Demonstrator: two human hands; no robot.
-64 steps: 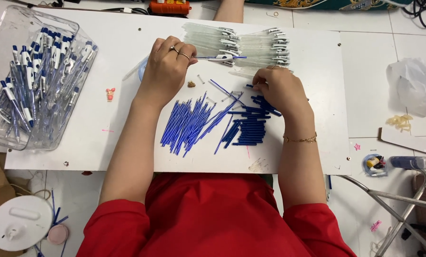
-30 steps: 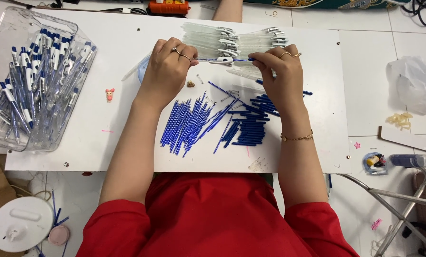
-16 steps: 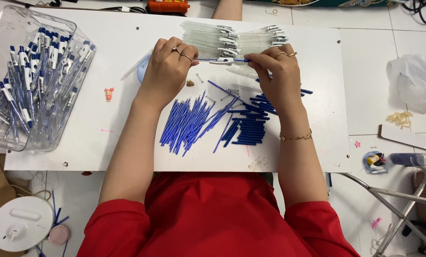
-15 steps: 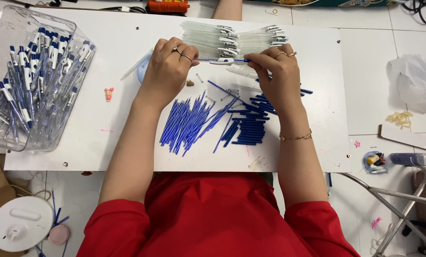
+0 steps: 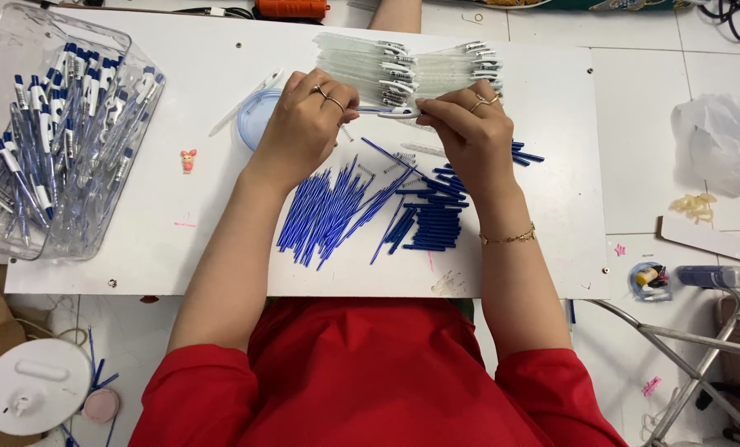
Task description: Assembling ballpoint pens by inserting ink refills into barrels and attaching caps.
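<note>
Pen (image 5: 390, 111) sits horizontal, long axis left-right across the view, held just above the desk (image 5: 179, 248) near its far edge. One end goes into the left hand (image 5: 304, 132), the other into the right hand (image 5: 469, 132); the short visible span between them shows a clear barrel with a clip. Can't tell which end is the tip, since both are covered.

Left fingers (image 5: 337, 103) are pinched together on the pen's left end, knuckles up. Right fingers (image 5: 444, 112) are clamped on the right end. Both hands are close together, with the pen bridging the gap.

Directly behind the pen: a row of clear pen barrels (image 5: 403, 70) with clips, lying side by side. In front of the hands: a fan of blue refills (image 5: 328, 211), with a tighter stack of short blue pieces (image 5: 432, 228) to its right, under the right wrist. Far left: a clear plastic bin (image 5: 22, 240) with finished blue-and-white pens (image 5: 64, 124). A shallow blue lid (image 5: 254, 124) lies just left of the left hand.
</note>
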